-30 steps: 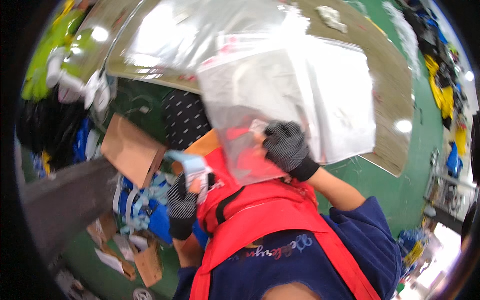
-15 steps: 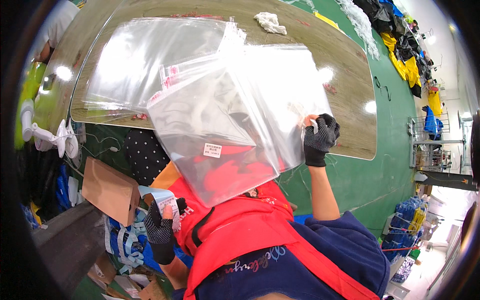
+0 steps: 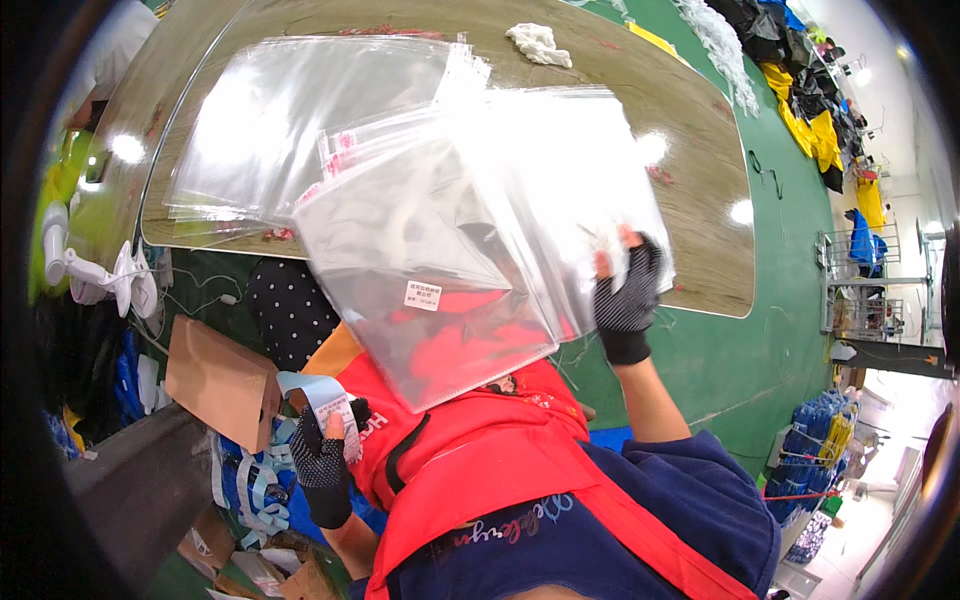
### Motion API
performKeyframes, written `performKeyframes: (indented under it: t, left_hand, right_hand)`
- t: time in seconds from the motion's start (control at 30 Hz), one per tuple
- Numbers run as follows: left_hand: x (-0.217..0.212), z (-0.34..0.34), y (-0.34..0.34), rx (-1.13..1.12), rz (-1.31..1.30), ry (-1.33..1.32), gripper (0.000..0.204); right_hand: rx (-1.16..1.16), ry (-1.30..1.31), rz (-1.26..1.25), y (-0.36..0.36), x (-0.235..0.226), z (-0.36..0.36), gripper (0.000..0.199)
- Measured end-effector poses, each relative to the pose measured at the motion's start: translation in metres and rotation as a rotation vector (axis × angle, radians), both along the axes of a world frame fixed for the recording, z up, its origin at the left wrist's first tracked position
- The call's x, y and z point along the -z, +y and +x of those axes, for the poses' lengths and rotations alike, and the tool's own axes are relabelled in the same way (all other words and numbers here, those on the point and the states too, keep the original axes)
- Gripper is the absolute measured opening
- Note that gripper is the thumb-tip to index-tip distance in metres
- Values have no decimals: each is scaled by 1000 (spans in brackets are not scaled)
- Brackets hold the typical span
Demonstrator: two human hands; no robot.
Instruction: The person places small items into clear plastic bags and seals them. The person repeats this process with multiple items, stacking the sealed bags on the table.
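right now the right hand (image 3: pixel 627 295), in a dotted fingerless glove, is raised at about three o'clock from the middle of the view, its fingers pinched shut on the edge of a clear plastic bag (image 3: pixel 440 270). the bag hangs open and wide across the centre, with a small white label on its lower part, and a red garment (image 3: pixel 470 440) shows through it and below it at six o'clock. more clear bags lie in a flat stack (image 3: pixel 300 120) at eleven o'clock on the glossy wooden table (image 3: pixel 690 180). the left hand (image 3: pixel 325 445), gloved the same way, sits low at seven o'clock, closed around a strip of pale blue tags (image 3: pixel 320 395). just beside it at nine o'clock stands a brown cardboard box (image 3: pixel 215 380). a white rag (image 3: pixel 538 42) rests on the table at twelve o'clock, well apart from both hands. yellow and dark clothes (image 3: pixel 810 110) are piled at two o'clock by the green floor.
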State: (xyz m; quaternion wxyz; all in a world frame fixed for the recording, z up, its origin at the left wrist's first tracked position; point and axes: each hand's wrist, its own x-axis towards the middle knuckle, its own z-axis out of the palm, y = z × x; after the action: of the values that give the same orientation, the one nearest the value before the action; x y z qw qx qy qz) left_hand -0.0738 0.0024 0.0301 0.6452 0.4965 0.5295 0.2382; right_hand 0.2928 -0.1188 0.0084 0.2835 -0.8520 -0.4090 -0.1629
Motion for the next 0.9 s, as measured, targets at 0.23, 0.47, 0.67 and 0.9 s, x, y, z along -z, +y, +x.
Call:
performKeyframes:
  t: [0.23,0.47,0.67,0.9]
  left_hand:
    - [1,6,4,57,103,63,35]
    - [9,-1,3,42,46,37,38]
    - [5,0,1,56,93,27,39]
    - [19,-4,2,56,181,30,34]
  right_hand:
    - [184,-167,-61,-47,27,55,26]
    - [138,542,459,-26,-28,30,23]
    - [131,-295,68,-10,-56,19,31]
    - [-632,177,-336,32,-6,-109,30]
